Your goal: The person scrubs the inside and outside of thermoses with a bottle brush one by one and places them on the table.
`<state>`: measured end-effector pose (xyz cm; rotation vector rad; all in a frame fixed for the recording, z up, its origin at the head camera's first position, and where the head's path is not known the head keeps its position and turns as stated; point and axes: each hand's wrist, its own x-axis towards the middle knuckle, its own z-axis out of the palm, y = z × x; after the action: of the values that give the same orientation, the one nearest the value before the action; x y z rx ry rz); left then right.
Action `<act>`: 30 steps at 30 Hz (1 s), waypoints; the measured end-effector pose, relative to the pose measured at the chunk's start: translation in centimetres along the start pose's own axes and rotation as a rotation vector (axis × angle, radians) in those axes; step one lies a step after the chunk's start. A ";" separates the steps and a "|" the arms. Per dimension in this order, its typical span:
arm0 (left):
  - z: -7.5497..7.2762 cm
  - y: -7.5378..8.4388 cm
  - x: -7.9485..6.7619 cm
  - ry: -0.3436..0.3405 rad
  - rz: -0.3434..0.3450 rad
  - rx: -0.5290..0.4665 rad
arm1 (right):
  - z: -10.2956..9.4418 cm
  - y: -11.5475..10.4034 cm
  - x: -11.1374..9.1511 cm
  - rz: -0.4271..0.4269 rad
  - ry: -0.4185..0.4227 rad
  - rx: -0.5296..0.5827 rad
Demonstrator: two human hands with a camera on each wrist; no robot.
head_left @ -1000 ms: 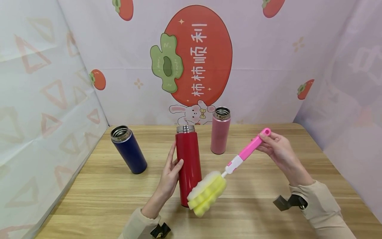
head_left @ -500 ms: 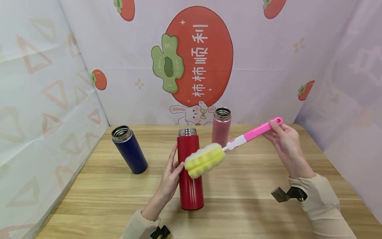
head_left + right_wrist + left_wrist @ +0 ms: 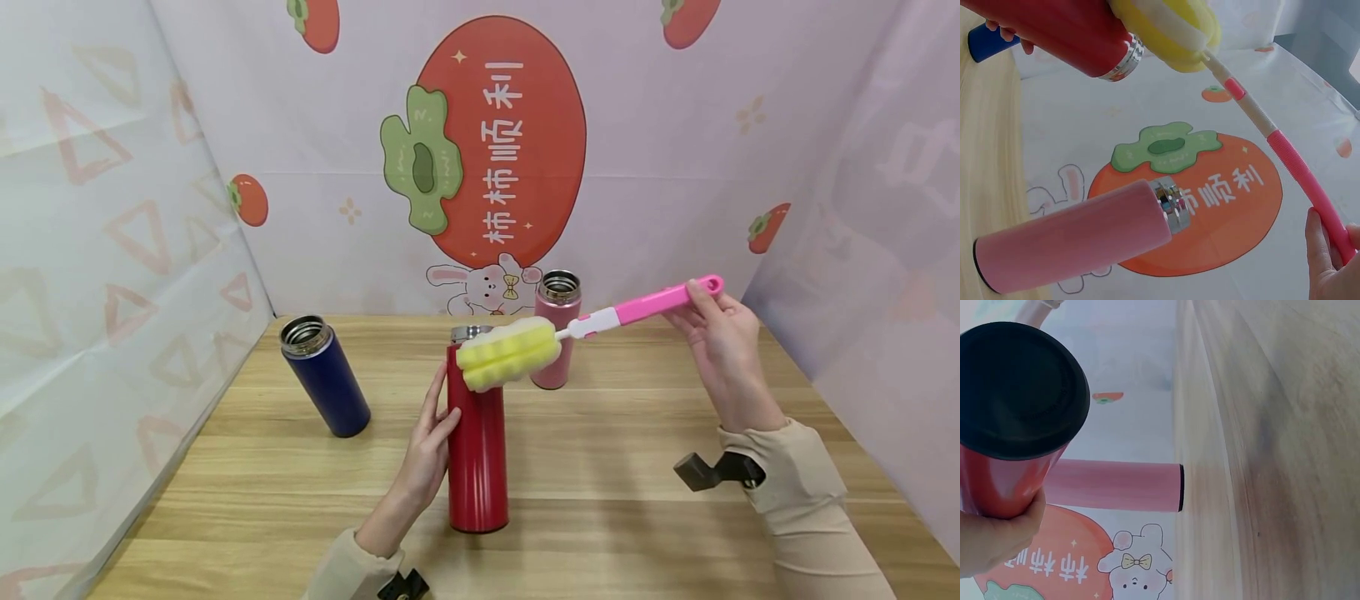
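My left hand (image 3: 426, 450) grips a red thermos bottle (image 3: 480, 467) around its left side, holding it upright and lidless above the table. Its black base (image 3: 1022, 387) shows from below in the left wrist view. Between thumb and fingers, my right hand (image 3: 722, 354) pinches the end of a bottle brush's pink handle (image 3: 654, 303). The brush slants down to the left. Its yellow and white sponge head (image 3: 512, 354) overlaps the upper part of the red bottle in the head view, partly hiding the steel mouth (image 3: 467, 333).
A pink thermos bottle (image 3: 1072, 234) stands open at the back of the wooden table (image 3: 615, 517), partly behind the brush. Toward the left, a dark blue thermos bottle (image 3: 333, 387) also stands open. A printed cloth backdrop (image 3: 660, 167) rises behind the table.
My right hand has moved up and slightly right, raising the brush head from beside the red bottle's lower part to its top. The red bottle has shifted slightly down in the head view.
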<state>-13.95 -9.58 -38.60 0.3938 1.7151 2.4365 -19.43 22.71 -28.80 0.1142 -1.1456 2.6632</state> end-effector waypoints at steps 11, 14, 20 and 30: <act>0.2 -0.2 0.2 0.095 -0.054 0.078 | 0.6 0.2 -0.2 -0.052 0.075 -0.019; 0.2 -0.4 0.2 0.102 -0.046 0.098 | 0.7 0.1 -0.2 -0.057 0.093 0.008; 0.3 -0.5 -0.1 0.104 -0.019 0.214 | 0.6 -0.3 -0.1 -0.060 0.125 0.081; 0.3 -0.7 -0.3 0.045 0.086 0.248 | 0.0 -0.3 -0.1 0.001 0.076 0.087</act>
<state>-13.57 -9.11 -39.21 0.4526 2.0693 2.3101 -19.27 22.88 -28.63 0.0278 -1.0070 2.6937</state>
